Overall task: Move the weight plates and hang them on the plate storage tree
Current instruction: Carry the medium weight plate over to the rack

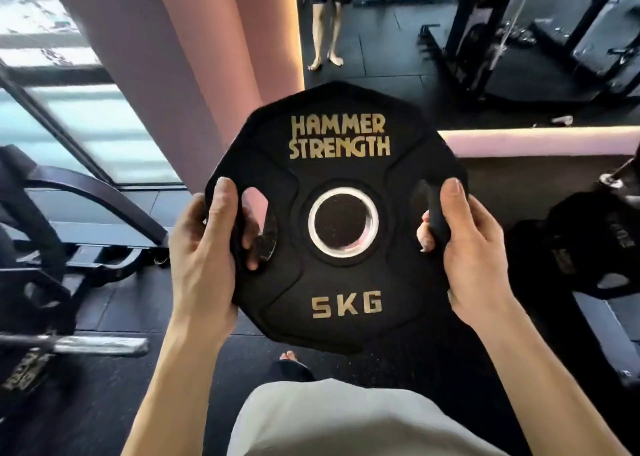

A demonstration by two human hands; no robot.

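The plate (337, 220) looks like matt black rubber, smooth, with dull gold lettering at 12 and 6 o'clock. Its centre hole is lined with a shiny metal ring (343, 222). The floor (398, 362) is dark, speckled rubber, slightly rough. At 8 o'clock a bar end (100, 346) shows brushed bright metal. The column (180, 75) at 11 o'clock is smooth matt pink.

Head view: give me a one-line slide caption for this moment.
Both hands, left and right, hold a black 5 kg weight plate by its side grip slots, face up above the gym floor.
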